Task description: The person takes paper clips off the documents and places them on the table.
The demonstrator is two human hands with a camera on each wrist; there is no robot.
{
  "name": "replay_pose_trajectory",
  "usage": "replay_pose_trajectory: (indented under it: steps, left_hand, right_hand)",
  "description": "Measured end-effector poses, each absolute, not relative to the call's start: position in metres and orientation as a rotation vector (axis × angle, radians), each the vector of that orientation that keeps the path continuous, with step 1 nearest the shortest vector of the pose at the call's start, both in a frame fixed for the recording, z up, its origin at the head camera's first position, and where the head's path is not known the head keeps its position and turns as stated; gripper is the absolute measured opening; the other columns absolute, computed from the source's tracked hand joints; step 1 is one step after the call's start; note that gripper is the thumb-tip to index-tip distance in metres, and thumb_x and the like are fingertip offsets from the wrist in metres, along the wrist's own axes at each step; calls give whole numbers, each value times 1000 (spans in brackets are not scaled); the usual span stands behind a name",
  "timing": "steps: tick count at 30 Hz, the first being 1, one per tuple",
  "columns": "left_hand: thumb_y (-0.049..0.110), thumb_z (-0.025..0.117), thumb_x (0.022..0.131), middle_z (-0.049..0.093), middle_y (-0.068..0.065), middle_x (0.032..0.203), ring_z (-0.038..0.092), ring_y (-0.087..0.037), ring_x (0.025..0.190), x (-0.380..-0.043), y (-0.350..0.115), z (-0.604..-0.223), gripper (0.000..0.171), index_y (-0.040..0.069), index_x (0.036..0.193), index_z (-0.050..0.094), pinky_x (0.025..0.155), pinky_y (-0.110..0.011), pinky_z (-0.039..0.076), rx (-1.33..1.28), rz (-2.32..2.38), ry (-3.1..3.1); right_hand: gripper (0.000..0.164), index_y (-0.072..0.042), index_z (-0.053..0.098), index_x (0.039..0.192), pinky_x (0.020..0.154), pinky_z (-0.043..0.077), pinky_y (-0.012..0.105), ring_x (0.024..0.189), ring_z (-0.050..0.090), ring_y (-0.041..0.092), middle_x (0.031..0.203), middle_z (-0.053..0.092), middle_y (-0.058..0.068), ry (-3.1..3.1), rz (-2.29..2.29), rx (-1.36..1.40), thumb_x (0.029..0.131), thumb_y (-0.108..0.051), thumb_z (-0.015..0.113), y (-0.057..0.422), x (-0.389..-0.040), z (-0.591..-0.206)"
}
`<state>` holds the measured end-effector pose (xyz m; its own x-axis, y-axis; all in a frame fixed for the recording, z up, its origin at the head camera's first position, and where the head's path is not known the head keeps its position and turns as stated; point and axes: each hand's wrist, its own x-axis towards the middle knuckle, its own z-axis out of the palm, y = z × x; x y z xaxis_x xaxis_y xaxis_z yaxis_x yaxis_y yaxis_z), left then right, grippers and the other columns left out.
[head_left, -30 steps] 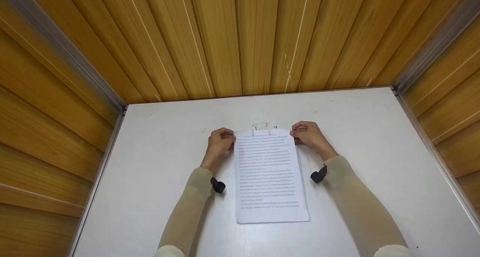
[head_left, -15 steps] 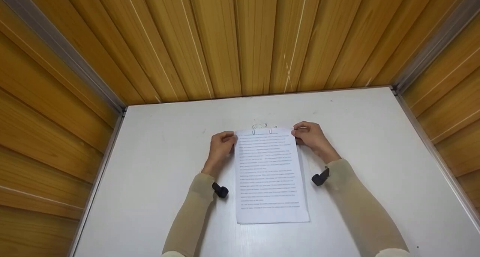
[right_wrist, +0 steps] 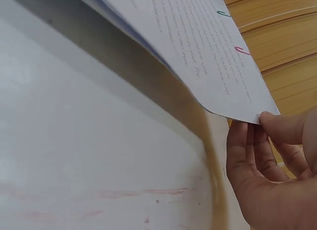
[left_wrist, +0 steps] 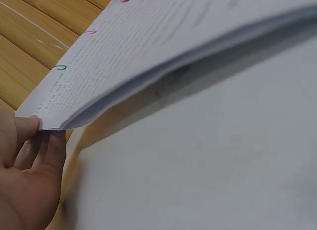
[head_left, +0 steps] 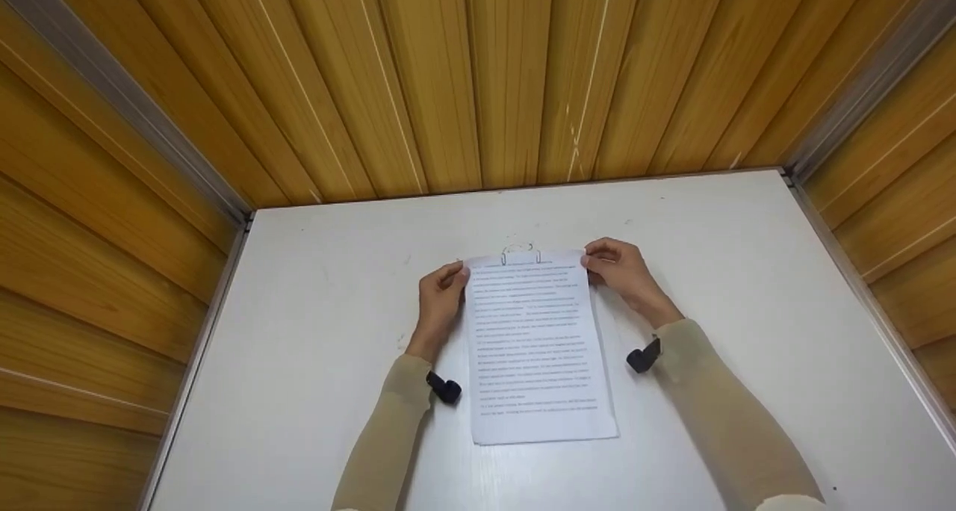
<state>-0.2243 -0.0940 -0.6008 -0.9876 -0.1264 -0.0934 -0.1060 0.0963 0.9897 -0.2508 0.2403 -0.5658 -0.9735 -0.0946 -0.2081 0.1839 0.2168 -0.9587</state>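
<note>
A stack of printed paper sheets (head_left: 530, 339) lies lengthwise before me, its top end lifted off the table in both wrist views. My left hand (head_left: 441, 302) pinches the top left corner, thumb above and fingers beneath. At the top right corner my right hand (head_left: 618, 272) pinches the stack the same way, as the right wrist view shows. Two paper clips sit on the top edge: a green paper clip (left_wrist: 60, 67) on the left and a red paper clip (right_wrist: 242, 50) on the right.
The stack is over a white table (head_left: 336, 287) with dark scuff marks beyond its top edge. Yellow wood-look panels (head_left: 508, 85) wall the table at the back and both sides. Each wrist wears a small black camera (head_left: 447, 389).
The stack's top edge has risen slightly, with both hands keeping their pinch on its corners. My left hand and forearm have shifted a little to the right and toward me.
</note>
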Motion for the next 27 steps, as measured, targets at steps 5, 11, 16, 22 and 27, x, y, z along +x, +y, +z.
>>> replay_pose_trajectory:
  steps: [5, 11, 16, 22, 27]
  left_hand:
    - [21, 66, 108, 76, -13, 128, 74, -21, 112, -225, -93, -603, 35, 3, 137, 70, 100, -35, 58, 222, -2063, -2309]
    - [19, 67, 108, 77, -12, 124, 74, -20, 110, -225, -94, -606, 31, 3, 134, 72, 97, -32, 58, 215, -2062, -2284]
    - [21, 67, 108, 78, -10, 124, 74, -18, 110, -226, -96, -607, 31, 5, 134, 73, 98, -32, 58, 210, -2050, -2303]
    - [19, 67, 108, 78, -12, 118, 74, -18, 101, -226, -96, -607, 31, 2, 133, 72, 88, -26, 59, 181, -2064, -2293]
    - [19, 67, 108, 79, -10, 118, 74, -16, 100, -224, -96, -609, 30, 4, 133, 73, 85, -24, 58, 177, -2056, -2306]
  right_hand:
    - [23, 1, 66, 124, 85, 56, 23, 104, 66, 19, 121, 67, 16, 2380, -1777, 64, 105, -11, 67, 239, -250, -563]
    - [26, -2, 66, 128, 85, 54, 22, 108, 69, 21, 124, 67, 16, 2499, -1691, -8, 105, -13, 68, 236, -249, -560]
    - [32, 1, 65, 130, 86, 53, 22, 113, 68, 29, 126, 68, 17, 2611, -1660, -117, 103, -14, 70, 234, -250, -553]
    - [25, 1, 68, 124, 92, 57, 30, 109, 70, 30, 120, 72, 17, 2820, -1577, -295, 102, -10, 72, 228, -254, -543]
    - [19, -1, 71, 119, 95, 58, 46, 105, 71, 32, 116, 73, 18, 2916, -1516, -467, 100, -4, 72, 220, -255, -534]
